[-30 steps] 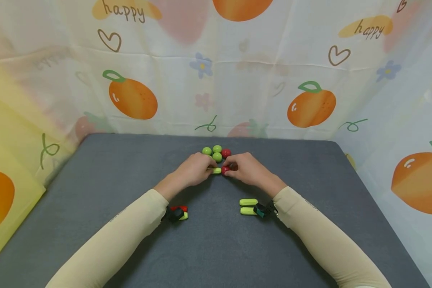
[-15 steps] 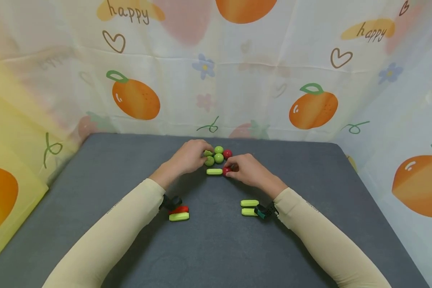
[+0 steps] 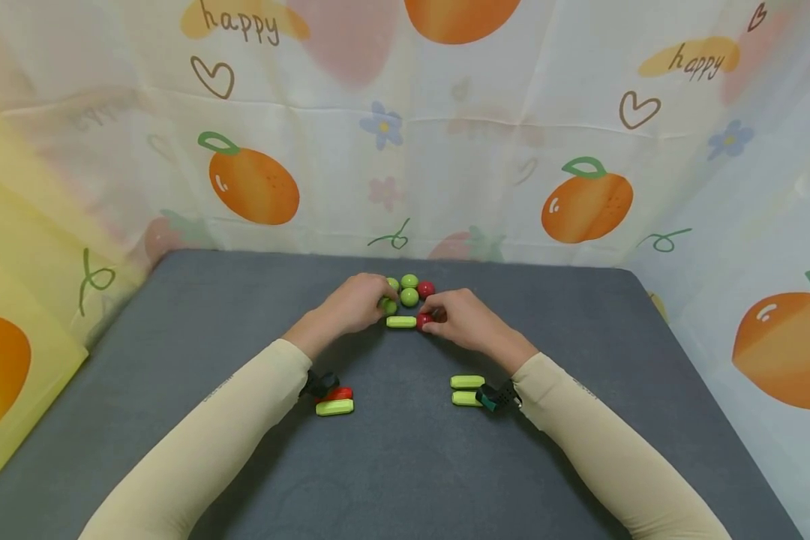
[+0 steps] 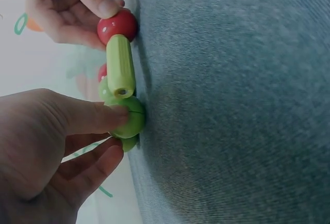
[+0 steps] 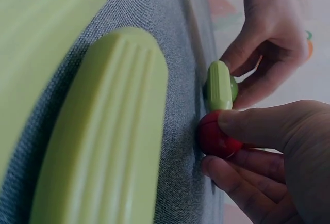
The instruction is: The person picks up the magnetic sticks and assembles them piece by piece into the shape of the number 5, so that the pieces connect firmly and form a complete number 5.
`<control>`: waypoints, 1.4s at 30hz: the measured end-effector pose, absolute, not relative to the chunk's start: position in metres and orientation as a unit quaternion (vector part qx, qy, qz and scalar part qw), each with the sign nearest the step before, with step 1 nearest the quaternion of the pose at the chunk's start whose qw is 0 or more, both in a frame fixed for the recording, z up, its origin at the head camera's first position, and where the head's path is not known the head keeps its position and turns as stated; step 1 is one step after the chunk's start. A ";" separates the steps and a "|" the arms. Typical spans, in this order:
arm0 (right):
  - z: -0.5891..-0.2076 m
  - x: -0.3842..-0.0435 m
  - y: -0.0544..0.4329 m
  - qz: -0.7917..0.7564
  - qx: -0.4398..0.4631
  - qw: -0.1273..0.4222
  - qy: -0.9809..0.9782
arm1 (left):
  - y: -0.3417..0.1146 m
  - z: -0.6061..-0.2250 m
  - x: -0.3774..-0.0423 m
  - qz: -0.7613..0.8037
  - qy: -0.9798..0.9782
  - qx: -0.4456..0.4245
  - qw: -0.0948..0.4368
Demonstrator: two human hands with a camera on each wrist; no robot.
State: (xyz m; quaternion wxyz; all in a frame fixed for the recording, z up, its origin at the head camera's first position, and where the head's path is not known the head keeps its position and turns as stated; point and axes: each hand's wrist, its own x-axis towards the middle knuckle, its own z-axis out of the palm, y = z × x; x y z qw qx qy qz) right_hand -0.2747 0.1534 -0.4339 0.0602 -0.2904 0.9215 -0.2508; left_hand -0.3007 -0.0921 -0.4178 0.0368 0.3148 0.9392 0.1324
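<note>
My left hand (image 3: 359, 301) pinches a glossy green ball (image 4: 132, 118) between thumb and fingers, at the near left of a small group of balls. In my right hand (image 3: 466, 319) a red ball (image 5: 214, 135) is held between thumb and fingertips. A ribbed light-green rod (image 3: 401, 322) lies with one end against that red ball; its other end, with a hole showing (image 4: 122, 92), points left. In the left wrist view the pinched ball overlaps this end of the rod.
Behind the rod sit more green balls (image 3: 409, 298) and a second red ball (image 3: 426, 289). Two light-green rods (image 3: 467, 381) lie below my right wrist. Near my left wrist are a red rod (image 3: 341, 393) and a light-green rod (image 3: 334, 407). A patterned curtain (image 3: 445, 187) stands behind the grey table (image 3: 405, 465).
My left hand has let go of the rod, reached back to the green balls, then come slightly forward, pinching one. The right hand stays at the red ball.
</note>
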 end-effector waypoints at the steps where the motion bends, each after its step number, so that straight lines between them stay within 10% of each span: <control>1: -0.434 -0.275 0.153 -0.252 -0.290 0.061 0.921 | -0.093 -0.418 -0.301 0.135 0.939 0.315 0.039; 42: -0.434 -0.277 0.161 -0.261 -0.281 0.062 0.922 | -0.128 -0.434 -0.290 0.320 0.909 0.246 0.107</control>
